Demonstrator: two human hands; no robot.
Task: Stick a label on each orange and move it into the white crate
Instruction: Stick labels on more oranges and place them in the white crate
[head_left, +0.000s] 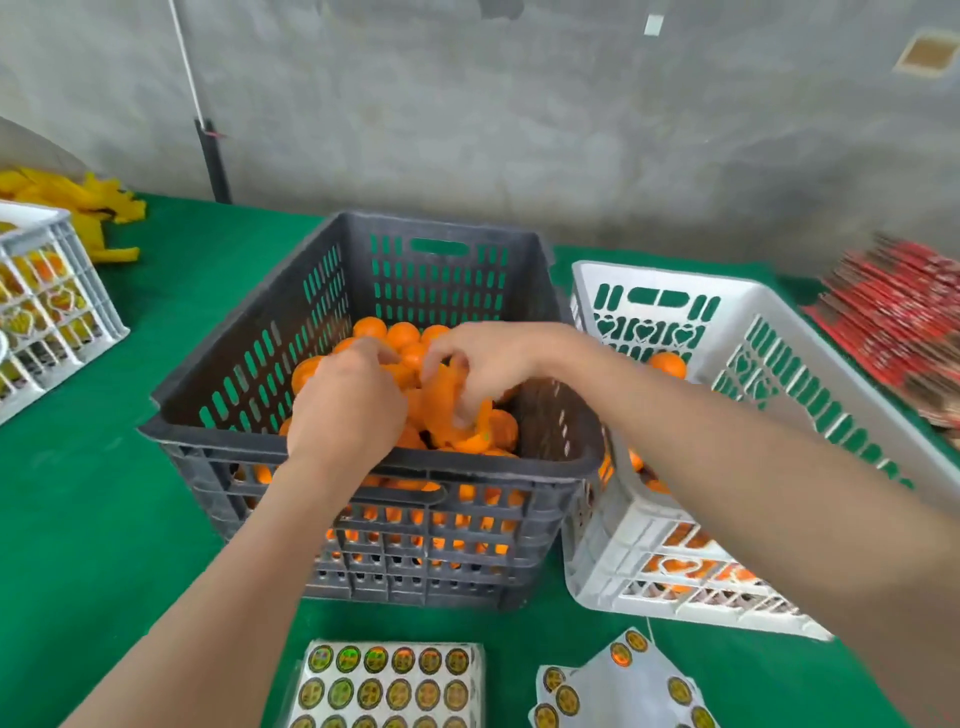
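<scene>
**Both hands down in the dark crate, white crate tight at three o'clock**

The dark crate stood mid-table on the green cloth, its high rim walling in the oranges heaped inside. Both forearms crossed the near rim. The left hand lay palm-down on the heap with its fingers bent under, and its own back hid whatever they held. The right hand, fingers curled, hung over a smear of orange too blurred to tell whether it gripped anything.

At three o'clock the white crate stood hard against the dark crate's side. A single orange showed inside it, with more behind its slots. Open cloth lay from seven to ten o'clock.

At six o'clock sat a label sheet, with loose, partly stripped sheets at five. A second white crate stood well off at nine o'clock. A yellow pile lay at ten and a red stack at two. The grey wall closed off twelve o'clock, and a black pole stood before it at eleven.
</scene>
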